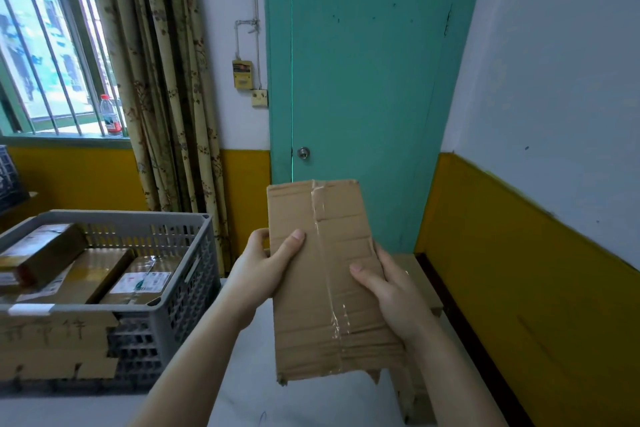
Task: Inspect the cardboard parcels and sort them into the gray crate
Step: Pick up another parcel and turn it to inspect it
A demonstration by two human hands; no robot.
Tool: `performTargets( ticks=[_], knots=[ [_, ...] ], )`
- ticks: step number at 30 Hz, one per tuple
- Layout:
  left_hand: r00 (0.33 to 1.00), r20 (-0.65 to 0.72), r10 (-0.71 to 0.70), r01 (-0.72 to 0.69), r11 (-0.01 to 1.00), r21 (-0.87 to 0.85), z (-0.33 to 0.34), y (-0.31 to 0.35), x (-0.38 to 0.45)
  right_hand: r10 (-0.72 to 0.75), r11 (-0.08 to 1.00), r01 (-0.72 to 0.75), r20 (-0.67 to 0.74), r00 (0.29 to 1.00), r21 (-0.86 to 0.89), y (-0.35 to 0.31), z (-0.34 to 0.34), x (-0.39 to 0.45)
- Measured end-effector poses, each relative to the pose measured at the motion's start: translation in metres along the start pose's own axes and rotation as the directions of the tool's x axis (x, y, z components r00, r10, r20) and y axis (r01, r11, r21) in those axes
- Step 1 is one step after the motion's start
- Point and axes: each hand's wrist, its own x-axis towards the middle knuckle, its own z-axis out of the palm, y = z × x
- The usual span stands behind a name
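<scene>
Holding a flat, tape-seamed cardboard parcel [329,281] upright above the white worktop [242,374], the left hand [263,270] and the right hand [391,291] each keep a grip on one long edge, thumbs pressed on the near face and fingers curled behind. The parcel hangs in mid-air in front of the teal door [363,62], to the right of the gray crate [194,288]. Several parcels [104,274] already lie inside that crate, one propped against its far-left rim. A cardboard sign with handwriting [55,340] covers the crate's near wall. More cardboard [415,392] lies below the held parcel.
</scene>
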Motion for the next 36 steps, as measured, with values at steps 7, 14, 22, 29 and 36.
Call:
performTargets(
  ticks=[7, 14, 22, 29, 36],
  knots=[
    [0.973, 0.200, 0.118, -0.119, 0.993, -0.003, -0.004, -0.012, -0.005, 0.027, 0.997, -0.020, -0.090, 0.996, 0.078, -0.002, -0.005, 0.006],
    [0.982, 0.110, 0.152, -0.150, 0.988, -0.026, -0.003, -0.008, -0.002, 0.039, 0.989, -0.035, -0.024, 0.999, 0.145, 0.001, -0.005, 0.009],
    [0.992, 0.001, 0.124, -0.123, 0.987, -0.107, -0.003, -0.012, -0.003, 0.005, 0.995, -0.009, 0.040, 0.999, 0.104, 0.009, -0.004, 0.006],
    [0.976, 0.198, 0.086, -0.046, 0.979, -0.199, -0.011, -0.009, -0.010, 0.001, 0.989, 0.008, -0.062, 0.998, 0.148, 0.004, -0.008, 0.009],
    [0.957, 0.270, 0.105, -0.023, 0.957, -0.291, -0.004, -0.014, -0.015, 0.001, 0.989, 0.009, -0.069, 0.998, 0.150, 0.004, -0.001, 0.009]
  ],
)
